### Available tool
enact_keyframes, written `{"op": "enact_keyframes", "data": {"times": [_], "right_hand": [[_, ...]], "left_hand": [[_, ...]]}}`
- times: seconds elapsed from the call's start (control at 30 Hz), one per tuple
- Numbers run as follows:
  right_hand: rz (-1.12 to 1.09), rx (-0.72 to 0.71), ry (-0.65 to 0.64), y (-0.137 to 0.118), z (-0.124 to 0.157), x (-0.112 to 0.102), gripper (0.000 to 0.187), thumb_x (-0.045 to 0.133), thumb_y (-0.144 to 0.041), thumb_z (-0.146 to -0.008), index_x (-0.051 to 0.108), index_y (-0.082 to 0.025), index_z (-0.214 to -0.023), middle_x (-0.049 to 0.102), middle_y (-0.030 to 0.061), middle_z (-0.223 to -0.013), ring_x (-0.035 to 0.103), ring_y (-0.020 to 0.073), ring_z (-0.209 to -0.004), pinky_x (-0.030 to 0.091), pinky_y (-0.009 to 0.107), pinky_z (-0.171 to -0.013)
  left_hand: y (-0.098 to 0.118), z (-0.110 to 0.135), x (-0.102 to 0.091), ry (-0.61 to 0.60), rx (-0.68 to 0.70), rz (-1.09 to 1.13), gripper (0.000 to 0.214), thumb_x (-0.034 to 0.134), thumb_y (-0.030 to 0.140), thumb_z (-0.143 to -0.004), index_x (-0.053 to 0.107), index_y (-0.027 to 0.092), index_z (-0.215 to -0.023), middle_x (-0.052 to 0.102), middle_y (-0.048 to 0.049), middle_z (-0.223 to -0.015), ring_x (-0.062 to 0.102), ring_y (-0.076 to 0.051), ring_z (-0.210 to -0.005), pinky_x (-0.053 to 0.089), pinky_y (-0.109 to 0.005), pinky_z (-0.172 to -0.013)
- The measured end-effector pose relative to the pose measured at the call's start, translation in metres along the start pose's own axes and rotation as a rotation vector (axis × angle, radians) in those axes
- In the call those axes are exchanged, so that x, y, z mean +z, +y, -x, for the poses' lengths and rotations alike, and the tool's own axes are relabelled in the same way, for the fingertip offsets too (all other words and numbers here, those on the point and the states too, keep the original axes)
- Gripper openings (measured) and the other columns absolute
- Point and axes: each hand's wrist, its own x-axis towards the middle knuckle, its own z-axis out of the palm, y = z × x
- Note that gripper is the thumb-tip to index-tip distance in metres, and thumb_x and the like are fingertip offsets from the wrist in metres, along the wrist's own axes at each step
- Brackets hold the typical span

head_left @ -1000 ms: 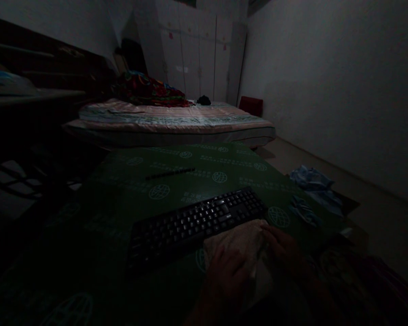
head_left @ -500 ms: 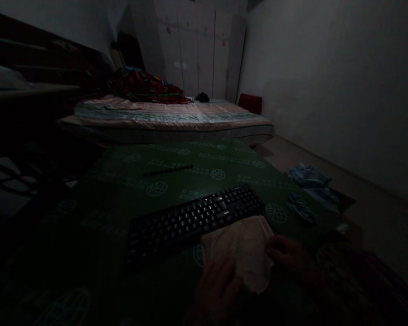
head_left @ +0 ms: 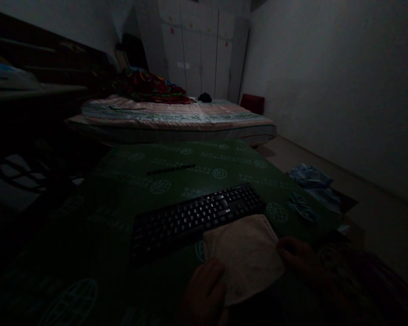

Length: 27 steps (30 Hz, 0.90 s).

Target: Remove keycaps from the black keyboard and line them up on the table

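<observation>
A pale folded cloth [head_left: 243, 256] lies spread at the near edge of the green tabletop [head_left: 122, 190], just below a black keyboard [head_left: 197, 215]. At the cloth's lower left edge, my left hand [head_left: 206, 287] is closed on the fabric, its fingers together; the thumb is lost in the dark. My right hand [head_left: 297, 253] pinches the right edge between thumb and fingers. The keyboard lies slantwise, apart from both hands. Farther back on the table is a thin dark stick-like object [head_left: 172, 169], too dim to name.
Crumpled blue cloths [head_left: 311, 176] and a smaller bunched cloth [head_left: 302, 207] lie at the table's right side. Beyond the table stands a bed [head_left: 177, 120] with a red patterned blanket [head_left: 153, 88]. A wardrobe [head_left: 197, 54] is behind it. The room is very dark.
The cloth has been opened out wider and flatter. My left hand has shifted left to its edge, and my right hand has moved right with the other edge.
</observation>
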Motion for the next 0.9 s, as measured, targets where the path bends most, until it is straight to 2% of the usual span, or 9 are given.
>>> {"op": "enact_keyframes", "data": {"times": [0.1,0.23,0.3,0.37,0.43,0.6,0.67,0.8,0.9], "right_hand": [[0.045,-0.032,-0.029,0.001,-0.001,0.000,0.027,0.043,-0.032,-0.071,0.063,-0.016,-0.078,0.066,0.0047,-0.075,0.060,0.0200,-0.072,0.043,0.027,-0.061],[0.151,-0.045,-0.065,-0.003,-0.003,-0.003,0.029,0.040,-0.032,-0.072,0.063,-0.016,-0.078,0.066,0.0051,-0.073,0.060,0.0186,-0.068,0.042,0.025,-0.059],[0.200,-0.071,-0.088,-0.004,-0.003,-0.004,0.028,0.038,-0.031,-0.072,0.063,-0.018,-0.077,0.065,0.0041,-0.071,0.060,0.0172,-0.065,0.041,0.024,-0.057],[0.244,-0.096,-0.099,-0.005,-0.004,-0.003,0.027,0.037,-0.029,-0.073,0.062,-0.019,-0.077,0.064,0.0027,-0.069,0.059,0.0158,-0.062,0.039,0.023,-0.055],[0.290,-0.095,-0.094,-0.004,-0.004,-0.003,0.027,0.037,-0.030,-0.074,0.062,-0.020,-0.076,0.064,0.0019,-0.066,0.059,0.0153,-0.060,0.039,0.023,-0.054],[0.291,-0.057,-0.053,-0.007,-0.005,-0.013,0.030,0.038,-0.040,-0.078,0.063,-0.022,-0.079,0.067,0.0033,-0.069,0.061,0.0168,-0.061,0.040,0.023,-0.054],[0.254,-0.087,-0.018,-0.014,-0.005,-0.021,0.034,0.036,-0.042,-0.081,0.063,-0.022,-0.081,0.067,0.0041,-0.069,0.061,0.0163,-0.059,0.040,0.023,-0.052],[0.180,-0.125,0.136,-0.037,-0.002,-0.034,0.039,0.033,-0.042,-0.083,0.058,-0.020,-0.063,0.060,0.0017,-0.053,0.054,0.0129,-0.046,0.037,0.021,-0.045],[0.146,-0.158,0.334,-0.055,-0.003,-0.034,0.044,0.028,-0.041,-0.086,0.057,-0.019,-0.061,0.057,0.0026,-0.052,0.051,0.0132,-0.045,0.036,0.022,-0.043]], "left_hand": [[0.000,0.004,0.002,0.005,-0.053,0.005,0.026,0.048,0.033,-0.074,0.057,0.021,-0.096,0.061,-0.0103,-0.108,0.054,-0.023,-0.103,0.047,-0.037,-0.084],[0.002,0.000,-0.007,-0.066,0.004,-0.007,0.028,0.045,0.039,-0.078,0.058,0.021,-0.095,0.061,-0.0106,-0.110,0.054,-0.024,-0.104,0.049,-0.037,-0.080],[0.003,-0.007,-0.017,-0.039,-0.018,-0.004,0.023,0.043,0.036,-0.080,0.059,0.021,-0.089,0.063,-0.0095,-0.105,0.057,-0.022,-0.100,0.050,-0.034,-0.078],[0.005,-0.016,-0.025,-0.135,-0.046,0.001,0.014,0.049,0.029,-0.079,0.060,0.022,-0.084,0.064,-0.0067,-0.104,0.059,-0.019,-0.097,0.050,-0.030,-0.080],[0.007,-0.026,-0.027,-0.148,-0.073,-0.011,0.010,0.049,0.023,-0.079,0.059,0.021,-0.079,0.066,-0.0055,-0.099,0.060,-0.018,-0.095,0.049,-0.030,-0.083],[0.009,-0.053,-0.004,-0.061,-0.149,-0.016,0.014,0.045,0.020,-0.079,0.058,0.019,-0.085,0.062,-0.0093,-0.108,0.053,-0.022,-0.106,0.046,-0.038,-0.088],[0.007,-0.061,0.009,-0.229,-0.168,0.015,0.026,0.053,0.029,-0.074,0.056,0.018,-0.098,0.048,-0.0128,-0.127,0.041,-0.028,-0.119,0.040,-0.045,-0.093],[-0.001,-0.061,0.022,-0.641,-0.192,0.035,0.075,0.068,0.046,-0.056,0.043,0.020,-0.122,0.031,-0.0184,-0.138,0.026,-0.040,-0.125,0.028,-0.061,-0.093],[-0.005,-0.055,0.023,-0.737,-0.191,0.032,0.083,0.069,0.043,-0.056,0.034,0.022,-0.129,0.024,-0.0176,-0.141,0.020,-0.039,-0.128,0.023,-0.061,-0.096]]}}
